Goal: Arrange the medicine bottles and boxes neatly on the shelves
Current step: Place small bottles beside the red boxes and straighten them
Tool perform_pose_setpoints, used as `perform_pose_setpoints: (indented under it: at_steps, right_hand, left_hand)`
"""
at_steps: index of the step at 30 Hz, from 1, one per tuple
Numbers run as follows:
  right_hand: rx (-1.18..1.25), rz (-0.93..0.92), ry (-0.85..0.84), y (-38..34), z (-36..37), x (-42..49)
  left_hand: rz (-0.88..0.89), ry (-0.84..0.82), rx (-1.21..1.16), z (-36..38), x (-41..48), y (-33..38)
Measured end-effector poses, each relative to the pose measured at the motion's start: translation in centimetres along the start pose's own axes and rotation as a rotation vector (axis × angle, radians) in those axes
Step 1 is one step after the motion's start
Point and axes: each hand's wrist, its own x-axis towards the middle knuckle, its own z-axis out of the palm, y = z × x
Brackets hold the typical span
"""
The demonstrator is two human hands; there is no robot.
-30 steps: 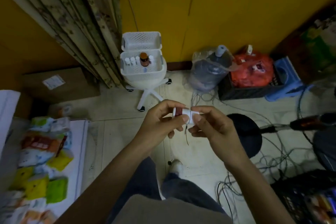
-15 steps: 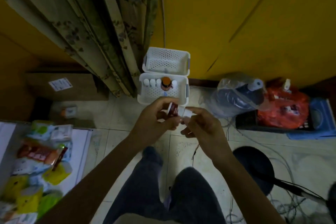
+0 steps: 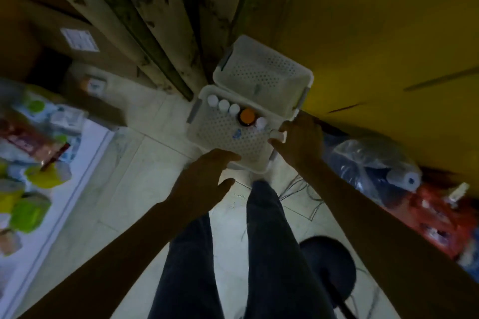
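Medicine bottles [image 3: 224, 105] stand in a row along the far wall of the lower basket [image 3: 215, 134]: 3 white caps, then 1 orange-capped brown bottle [image 3: 247, 116], then 1 more white cap, all upright and close together. Judging by that line, the right hand [image 3: 300, 142] pinches a small white container [image 3: 278, 134] at the row's right end to extend it. The left hand [image 3: 204, 179] is spread and empty, its fingers over the basket's near rim, probably to steady it. The upper basket [image 3: 264, 72] looks empty. Blur hides the labels.
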Motion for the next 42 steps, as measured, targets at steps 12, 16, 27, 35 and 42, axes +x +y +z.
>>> perform_pose_setpoints:
  at_steps: [12, 16, 27, 35, 42]
  right_hand:
    - [-0.575, -0.572, 0.129, 2.6, 5.6, 8.4]
    - [-0.556, -0.779, 0.018, 3.1, 5.9, 8.6]
    - [-0.379, -0.750, 0.212, 4.4, 3.3, 5.1]
    - [-0.371, -0.859, 0.128, -1.7, -3.7, -4.9]
    - [-0.510, -1.228, 0.432, -19.5, -10.1, -14.7]
  left_hand:
    - [-0.264, 0.015, -0.073, 9.4, 8.1, -0.2]
    - [-0.310, 0.025, -0.041, 10.3, 9.8, -0.6]
    - [-0.206, 0.127, 0.167, 9.1, 6.7, 0.7]
    - [-0.173, 0.395, 0.487, 4.7, -5.1, 2.4]
    - [-0.387, 0.777, 0.794, -3.0, -22.7, -1.2]
